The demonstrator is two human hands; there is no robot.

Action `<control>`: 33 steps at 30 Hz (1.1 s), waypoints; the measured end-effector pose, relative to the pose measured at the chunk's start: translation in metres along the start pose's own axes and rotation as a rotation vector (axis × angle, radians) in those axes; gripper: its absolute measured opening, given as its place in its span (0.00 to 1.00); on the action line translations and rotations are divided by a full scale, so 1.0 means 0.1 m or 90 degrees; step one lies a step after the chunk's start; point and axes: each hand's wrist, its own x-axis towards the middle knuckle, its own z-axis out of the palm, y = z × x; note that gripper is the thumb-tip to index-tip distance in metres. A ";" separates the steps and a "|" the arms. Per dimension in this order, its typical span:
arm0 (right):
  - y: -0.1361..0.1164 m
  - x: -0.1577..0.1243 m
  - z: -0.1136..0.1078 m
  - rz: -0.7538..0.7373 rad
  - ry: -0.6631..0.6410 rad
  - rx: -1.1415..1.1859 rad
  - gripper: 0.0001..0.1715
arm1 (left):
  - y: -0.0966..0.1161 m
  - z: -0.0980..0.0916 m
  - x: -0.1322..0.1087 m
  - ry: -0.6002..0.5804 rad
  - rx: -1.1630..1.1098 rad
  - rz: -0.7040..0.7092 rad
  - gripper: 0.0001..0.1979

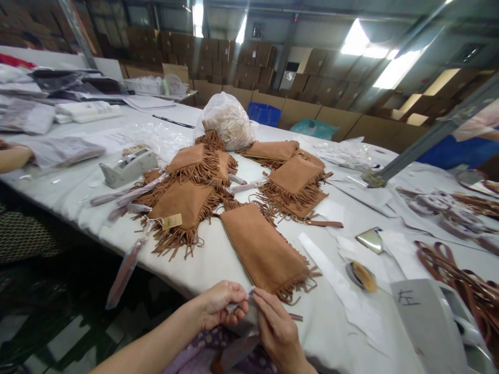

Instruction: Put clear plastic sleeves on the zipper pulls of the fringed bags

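Observation:
At the table's near edge, my left hand [226, 305] is closed, pinching a bit of clear plastic. My right hand [277, 324] sits close beside it, fingers closed on the same clear plastic sleeve [244, 347]. A brown strap shows through the sleeve, which hangs down toward my lap. Just beyond my hands lies a brown fringed suede pouch [259, 244]. Left of it is another fringed pouch [183, 202] with a tan tag [172, 222] and a plastic-wrapped strap [128, 267] hanging over the edge.
More fringed pouches [294, 176] lie farther back, before a stuffed plastic bag [228, 120]. A grey tape dispenser [130, 166] stands left; another [429, 322] is at front right, near a tape roll [362, 276], a phone [369, 240] and brown straps [460, 285]. Another person's arm [14, 157] reaches in at left.

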 end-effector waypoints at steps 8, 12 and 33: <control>-0.24 0.16 0.12 0.669 0.004 0.384 0.37 | -0.08 0.08 -0.07 0.014 0.007 0.051 0.19; -0.25 0.33 0.19 0.750 0.052 0.434 0.38 | -0.08 0.09 -0.11 0.002 0.064 0.070 0.19; -0.32 0.40 0.23 0.744 0.099 0.484 0.43 | -0.22 0.06 -0.13 -0.021 0.028 0.029 0.15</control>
